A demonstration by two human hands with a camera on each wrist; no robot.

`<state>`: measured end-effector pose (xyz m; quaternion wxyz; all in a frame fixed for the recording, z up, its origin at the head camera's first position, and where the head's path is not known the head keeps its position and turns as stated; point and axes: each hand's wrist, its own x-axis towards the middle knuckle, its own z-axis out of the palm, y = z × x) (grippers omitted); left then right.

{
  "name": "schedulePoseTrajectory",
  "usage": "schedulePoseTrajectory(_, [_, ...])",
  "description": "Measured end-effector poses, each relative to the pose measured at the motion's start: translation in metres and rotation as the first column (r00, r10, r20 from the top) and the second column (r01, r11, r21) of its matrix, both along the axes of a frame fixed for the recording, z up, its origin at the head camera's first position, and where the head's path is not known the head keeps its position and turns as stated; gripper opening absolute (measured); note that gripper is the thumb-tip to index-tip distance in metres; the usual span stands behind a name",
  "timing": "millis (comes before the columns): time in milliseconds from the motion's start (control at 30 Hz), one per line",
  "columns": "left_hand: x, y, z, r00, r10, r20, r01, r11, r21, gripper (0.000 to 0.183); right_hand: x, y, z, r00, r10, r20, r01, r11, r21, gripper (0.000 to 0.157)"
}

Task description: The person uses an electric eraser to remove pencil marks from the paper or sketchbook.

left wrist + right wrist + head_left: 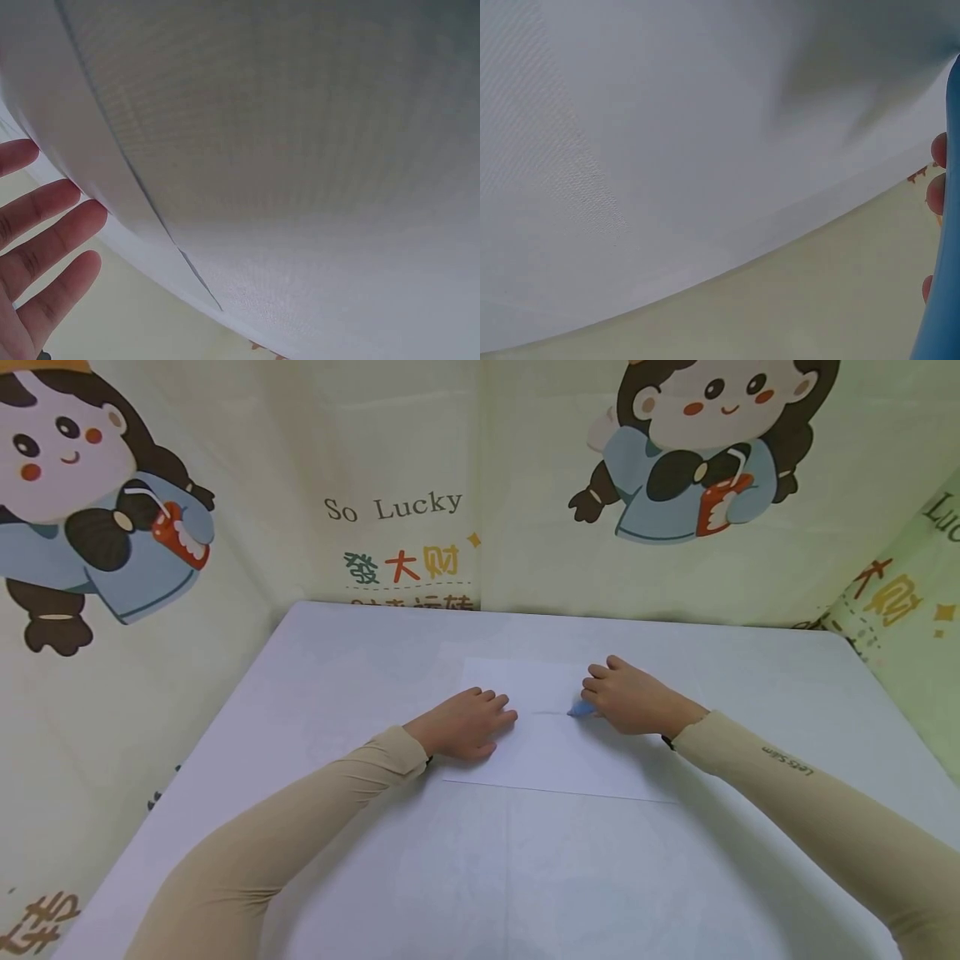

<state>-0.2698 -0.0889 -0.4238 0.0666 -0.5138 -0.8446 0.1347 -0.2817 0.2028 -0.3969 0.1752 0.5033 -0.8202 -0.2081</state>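
A white sheet of paper (555, 764) lies on the white tabletop. My left hand (468, 724) rests on its left part, the fingers (64, 232) spread and fairly straight in the left wrist view. On the right, my right hand (637, 697) grips a blue pen (581, 708) with its tip down at the paper. A short faint line (549, 713) runs left from that tip. Up close in the right wrist view, the pen (946, 225) has a smooth tapering body, with fingertips (935, 195) showing along its side.
The white table (375, 877) has a crease running down its front middle. Behind it hangs a pale printed curtain (525, 568) with cartoon figures and lettering, which also covers the left and right sides.
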Motion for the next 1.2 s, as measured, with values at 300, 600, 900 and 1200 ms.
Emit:
schedulePoseTrajectory(300, [-0.0003, -0.0004, -0.0002, 1.000, 0.001, -0.008, -0.001, 1.000, -0.006, 0.035, -0.0001, -0.0028, 0.0007, 1.000, -0.005, 0.007, 0.005, 1.000, 0.011, 0.023])
schedulePoseTrajectory(600, [0.0004, 0.0005, 0.0010, 1.000, 0.013, 0.015, -0.013, 1.000, -0.011, 0.036, 0.0004, -0.0034, 0.0020, 1.000, -0.026, 0.016, 0.026, 1.000, 0.008, 0.022])
schedulePoseTrajectory(900, [0.0000, 0.0007, 0.0031, 1.000, 0.014, 0.022, -0.014, 1.000, -0.010, 0.036, -0.0005, -0.0044, 0.0018, 1.000, 0.003, -0.003, -0.003, 1.000, -0.001, 0.024])
schedulePoseTrajectory(1200, [0.0013, 0.0010, 0.0017, 0.999, 0.018, 0.037, -0.018, 1.000, -0.004, 0.036, -0.0018, -0.0018, -0.0015, 1.000, 0.001, 0.005, -0.001, 1.000, -0.003, 0.023])
